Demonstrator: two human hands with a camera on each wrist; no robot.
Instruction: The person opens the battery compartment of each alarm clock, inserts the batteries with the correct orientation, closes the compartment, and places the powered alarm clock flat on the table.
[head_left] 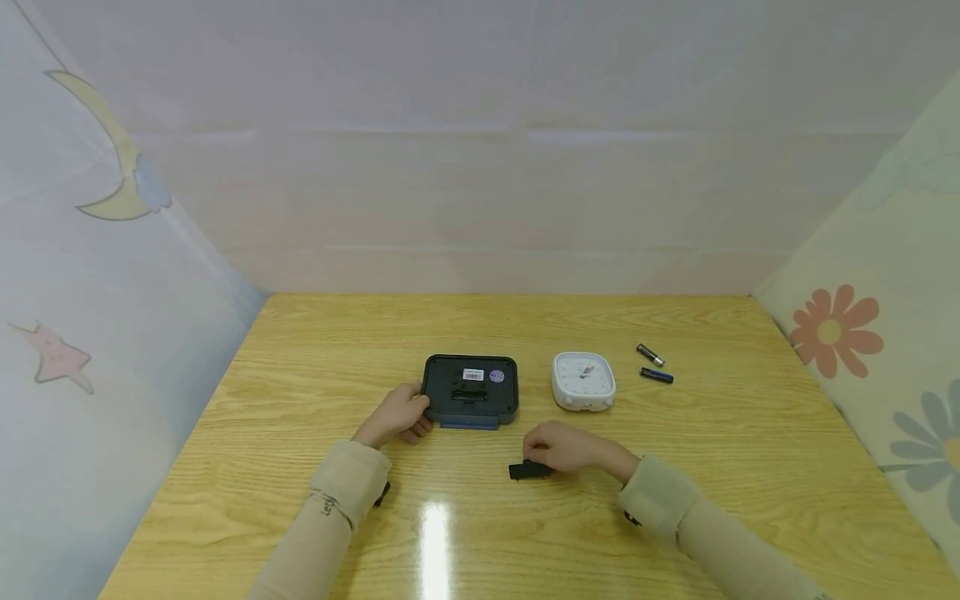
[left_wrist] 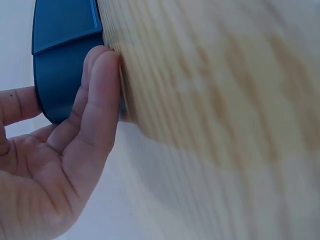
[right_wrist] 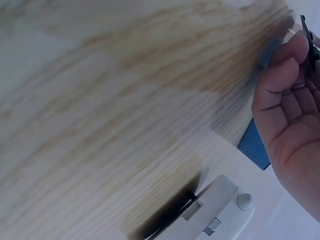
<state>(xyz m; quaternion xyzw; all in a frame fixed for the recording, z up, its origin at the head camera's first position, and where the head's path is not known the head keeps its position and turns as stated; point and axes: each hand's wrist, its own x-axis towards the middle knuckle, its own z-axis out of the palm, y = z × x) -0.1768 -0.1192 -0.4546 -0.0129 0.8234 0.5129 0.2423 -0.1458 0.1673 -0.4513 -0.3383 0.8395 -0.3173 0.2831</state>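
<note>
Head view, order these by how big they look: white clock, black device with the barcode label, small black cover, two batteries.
1. Black device
2. White clock
3. Small black cover, though partly hidden
4. Farther battery and nearer battery: they look alike, so unranked

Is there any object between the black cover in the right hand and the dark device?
Nothing visible stands between the black cover and the dark device; the white clock sits right of that path.

Glossy wood-grain table (head_left: 337, 333), matt plastic device (head_left: 446, 390), smooth plastic clock (head_left: 583, 379), plastic cover (head_left: 528, 471), cloth sleeves (head_left: 347, 477), metal-ended batteries (head_left: 656, 376)
</note>
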